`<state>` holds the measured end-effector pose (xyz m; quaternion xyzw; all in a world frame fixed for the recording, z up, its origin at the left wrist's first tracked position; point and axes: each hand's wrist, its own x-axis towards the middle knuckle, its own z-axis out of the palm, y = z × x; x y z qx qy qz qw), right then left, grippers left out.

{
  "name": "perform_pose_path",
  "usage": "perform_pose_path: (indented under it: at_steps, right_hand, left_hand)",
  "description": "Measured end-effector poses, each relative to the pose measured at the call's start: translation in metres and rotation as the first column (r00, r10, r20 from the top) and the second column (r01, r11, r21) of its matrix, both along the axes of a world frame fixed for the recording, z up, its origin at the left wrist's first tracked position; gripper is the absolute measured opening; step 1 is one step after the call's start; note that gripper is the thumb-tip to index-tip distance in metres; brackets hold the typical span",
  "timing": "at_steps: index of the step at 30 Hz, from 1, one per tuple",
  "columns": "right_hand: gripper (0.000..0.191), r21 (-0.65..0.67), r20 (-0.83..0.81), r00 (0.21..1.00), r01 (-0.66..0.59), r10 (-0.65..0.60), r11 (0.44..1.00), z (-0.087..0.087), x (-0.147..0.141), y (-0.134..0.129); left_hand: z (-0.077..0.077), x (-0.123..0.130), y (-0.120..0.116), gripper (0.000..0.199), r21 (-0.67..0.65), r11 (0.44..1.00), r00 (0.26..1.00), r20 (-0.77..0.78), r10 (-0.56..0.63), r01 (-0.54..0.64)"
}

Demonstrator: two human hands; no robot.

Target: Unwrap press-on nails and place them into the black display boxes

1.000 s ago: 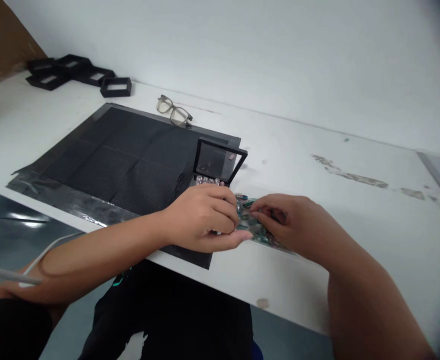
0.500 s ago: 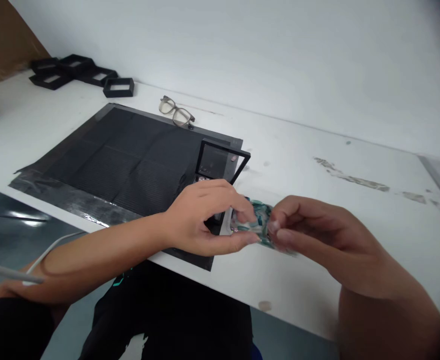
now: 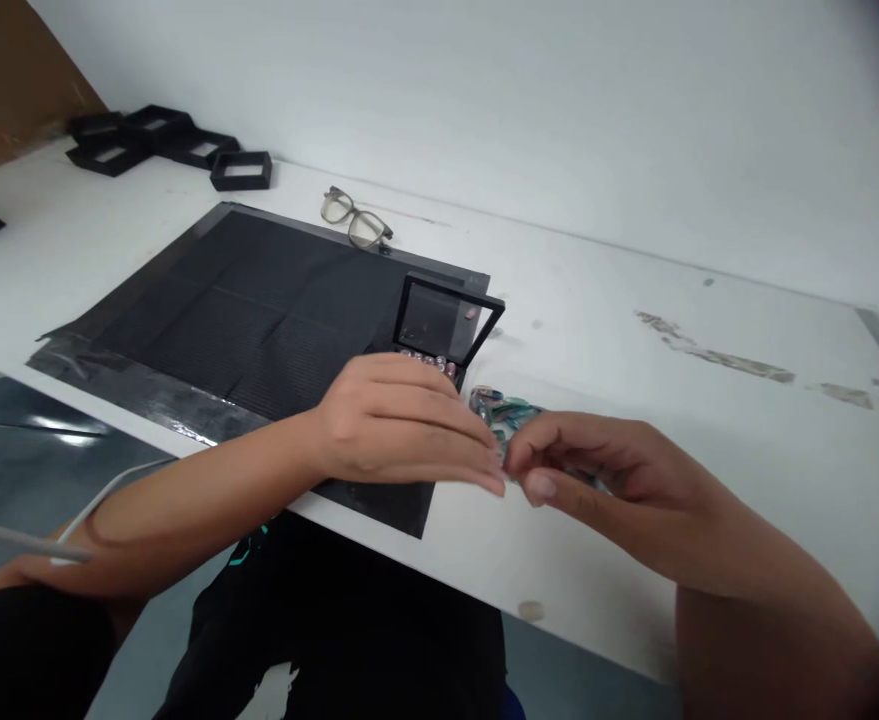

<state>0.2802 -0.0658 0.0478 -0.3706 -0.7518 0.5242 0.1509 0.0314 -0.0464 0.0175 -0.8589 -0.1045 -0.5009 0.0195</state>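
My left hand (image 3: pixel 409 425) has its fingers pressed together and bent downward, its fingertips meeting those of my right hand. Whatever lies under its palm is hidden. My right hand (image 3: pixel 604 465) pinches thumb against forefinger beside a green, shiny, see-through packet (image 3: pixel 510 410), which lies on the white table partly under both hands. What the pinched fingertips hold is too small to tell. Behind my left hand stands a black case (image 3: pixel 450 290) with its clear-windowed lid raised and small shiny round pieces (image 3: pixel 439 362) inside.
A black mat (image 3: pixel 259 300) covers the left part of the white table (image 3: pixel 709 480). Glasses (image 3: pixel 356 218) rest at its back edge. Several black frames (image 3: pixel 241 171) sit at the back left. A white cable (image 3: pixel 26 543) crosses my left forearm.
My left hand has turned palm down and its fingers have come together over the packet's near side. My right hand has moved slightly left, toward it. More of the case's pieces show.
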Motion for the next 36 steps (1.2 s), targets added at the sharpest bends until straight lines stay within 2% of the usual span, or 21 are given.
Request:
perform_pose_path:
  at_steps: [2, 4, 6, 8, 12, 17, 25, 32, 36]
  right_hand:
    - [0.021, 0.052, 0.004, 0.997, 0.082, -0.083, 0.995, 0.0, 0.001, 0.001]
    - [0.022, 0.09, 0.005, 0.984, 0.18, -0.181, 0.98, -0.001, 0.001, 0.002]
    - [0.022, 0.113, 0.0, 0.964, 0.266, -0.267, 0.957, -0.002, 0.002, 0.003]
    - [0.026, 0.132, -0.006, 0.946, 0.322, -0.324, 0.937, -0.002, 0.002, 0.004]
    - [0.031, 0.143, 0.0, 0.938, 0.344, -0.348, 0.928, -0.003, 0.002, 0.005]
    - [0.028, 0.159, 0.045, 0.944, 0.317, -0.327, 0.935, -0.005, 0.005, 0.004]
    - [0.026, 0.209, 0.094, 0.935, 0.317, -0.342, 0.925, -0.005, 0.005, 0.005]
    - [0.031, 0.187, 0.098, 0.925, 0.344, -0.366, 0.92, -0.003, 0.005, 0.007]
    - [0.031, 0.249, 0.088, 0.916, 0.361, -0.392, 0.899, -0.005, 0.008, 0.008]
  left_hand:
    - [0.002, -0.016, 0.007, 0.012, 0.095, 0.987, 0.992, 0.0, 0.129, -0.128]
    - [0.003, -0.032, 0.015, 0.011, 0.165, 0.951, 0.964, -0.006, 0.266, -0.261]
    - [0.003, -0.043, 0.02, 0.008, 0.207, 0.922, 0.938, -0.049, 0.343, -0.326]
    - [0.002, -0.048, 0.021, 0.007, 0.236, 0.91, 0.914, -0.145, 0.379, -0.34]
    - [-0.004, -0.042, 0.012, 0.007, 0.256, 0.909, 0.829, -0.382, 0.408, -0.329]
    - [-0.009, -0.033, 0.005, 0.023, 0.139, 0.915, 0.719, -0.578, 0.386, -0.379]
    - [-0.007, -0.031, 0.006, 0.039, 0.096, 0.916, 0.696, -0.621, 0.361, -0.39]
    - [-0.007, -0.027, 0.001, 0.029, 0.137, 0.859, 0.646, -0.604, 0.468, -0.494]
    - [-0.006, -0.027, 0.0, 0.035, 0.127, 0.853, 0.692, -0.53, 0.489, -0.506]
